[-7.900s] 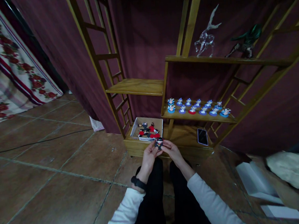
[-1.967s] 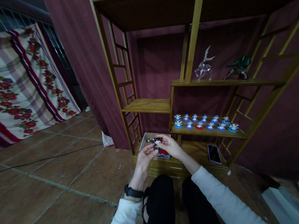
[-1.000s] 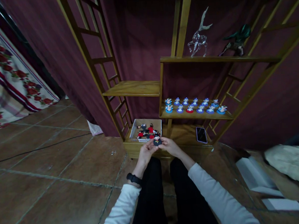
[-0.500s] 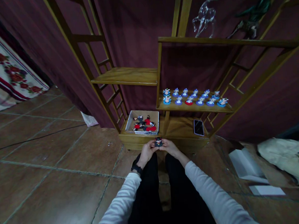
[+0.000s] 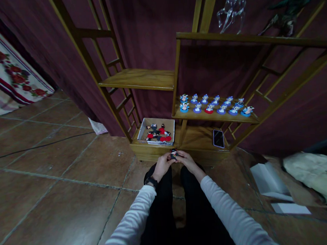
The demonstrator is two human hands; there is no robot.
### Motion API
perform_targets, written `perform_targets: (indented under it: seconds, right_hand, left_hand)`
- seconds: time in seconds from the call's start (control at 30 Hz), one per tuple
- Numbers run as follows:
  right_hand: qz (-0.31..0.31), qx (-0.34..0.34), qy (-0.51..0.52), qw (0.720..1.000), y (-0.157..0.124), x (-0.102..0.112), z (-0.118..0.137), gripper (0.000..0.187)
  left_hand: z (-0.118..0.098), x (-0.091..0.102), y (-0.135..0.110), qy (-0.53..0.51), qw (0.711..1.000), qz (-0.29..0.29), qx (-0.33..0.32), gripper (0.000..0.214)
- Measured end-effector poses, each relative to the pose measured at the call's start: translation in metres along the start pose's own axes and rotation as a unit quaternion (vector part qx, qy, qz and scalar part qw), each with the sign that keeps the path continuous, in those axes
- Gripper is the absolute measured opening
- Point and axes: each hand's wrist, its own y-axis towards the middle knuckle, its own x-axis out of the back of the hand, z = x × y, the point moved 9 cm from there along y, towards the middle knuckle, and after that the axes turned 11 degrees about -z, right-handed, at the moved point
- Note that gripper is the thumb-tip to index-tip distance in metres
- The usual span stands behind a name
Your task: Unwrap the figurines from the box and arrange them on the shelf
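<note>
Both my hands meet over my knees in front of a low wooden shelf unit (image 5: 203, 142). My left hand (image 5: 162, 165) and my right hand (image 5: 185, 160) pinch a small black and red figurine (image 5: 173, 153) between their fingertips. Just beyond it stands an open cardboard box (image 5: 169, 125) holding several similar red and black figurines. On the shelf to the right stand two rows of small blue-based figurines (image 5: 212, 106).
A dark phone (image 5: 217, 138) lies on the bottom board. A glass deer (image 5: 232, 5) and a dark green figure (image 5: 289, 7) stand on the upper shelf. White boxes (image 5: 268, 179) and a beige bag (image 5: 313, 174) lie on the tiled floor at right. A cable (image 5: 37, 147) crosses the floor.
The hands with the figurine came down from chest height to just above the knees, and my view tilted downward. Both hands kept their hold on it.
</note>
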Motion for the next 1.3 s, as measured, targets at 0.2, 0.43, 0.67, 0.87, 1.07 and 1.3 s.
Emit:
perform_targets:
  seconds: [0.2,0.43,0.67,0.87,1.07,1.3]
  right_hand:
    - [0.009,0.008,0.005,1.0,-0.002,-0.003,0.002,0.046]
    - [-0.008,0.02,-0.007,1.0,0.005,0.004,-0.006,0.045]
    - [-0.013,0.008,0.026,1.0,0.007,0.006,-0.009,0.043]
    - [0.001,0.016,0.049,0.999,0.005,0.004,-0.004,0.042]
    - [0.031,0.067,0.027,0.997,-0.002,0.0,0.012,0.043]
    - [0.032,0.088,0.015,0.995,-0.006,0.001,0.016,0.042]
  left_hand:
    - [-0.008,0.0,-0.003,0.008,1.0,-0.008,0.01,0.026]
    - [-0.012,0.0,-0.004,-0.011,1.0,-0.015,0.013,0.022]
    - [0.006,-0.007,0.001,-0.096,0.994,-0.015,0.05,0.032]
    - [0.018,-0.013,0.007,-0.208,0.971,-0.007,0.115,0.035]
    - [0.025,-0.014,0.008,-0.249,0.956,-0.008,0.153,0.033]
    - [0.025,-0.009,0.007,-0.242,0.964,-0.016,0.112,0.026]
